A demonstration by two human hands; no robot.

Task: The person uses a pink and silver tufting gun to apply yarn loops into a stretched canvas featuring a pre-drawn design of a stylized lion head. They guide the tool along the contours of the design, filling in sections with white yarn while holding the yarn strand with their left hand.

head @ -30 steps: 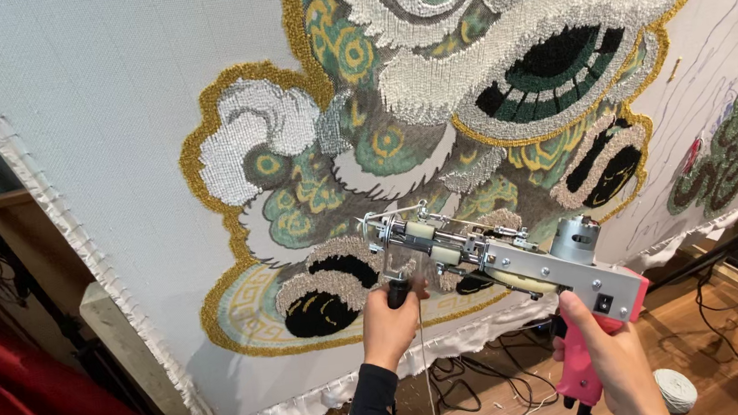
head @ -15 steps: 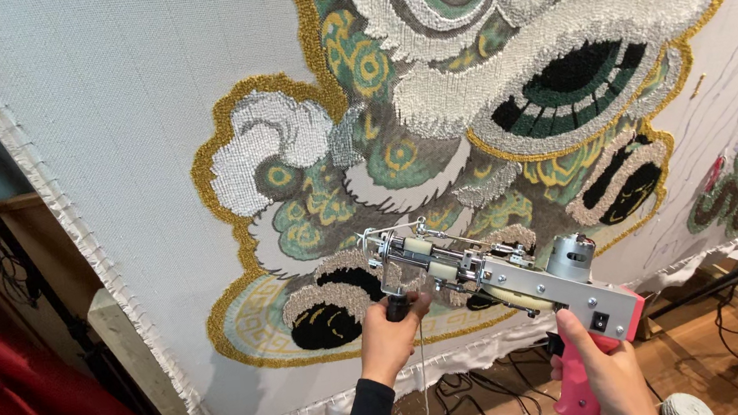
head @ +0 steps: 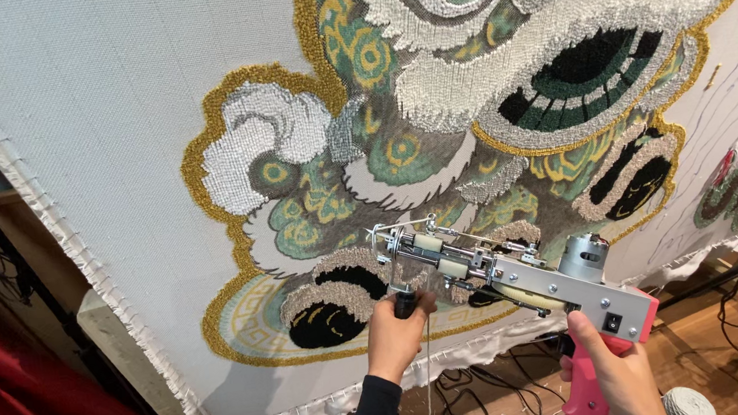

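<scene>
Gripping the tufting gun (head: 509, 279), both hands' fingers (head: 401, 311) wrap its handles.

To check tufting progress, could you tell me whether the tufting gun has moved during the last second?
No: the tufting gun keeps its front end just up and right of the black toe patch, as before.

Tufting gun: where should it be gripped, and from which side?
Grip the tufting gun from below, at two points: the pink pistol handle at the rear, where the right hand is, and the black front knob, held by the left hand. Both hang beneath the body, clear of the needle.
</scene>
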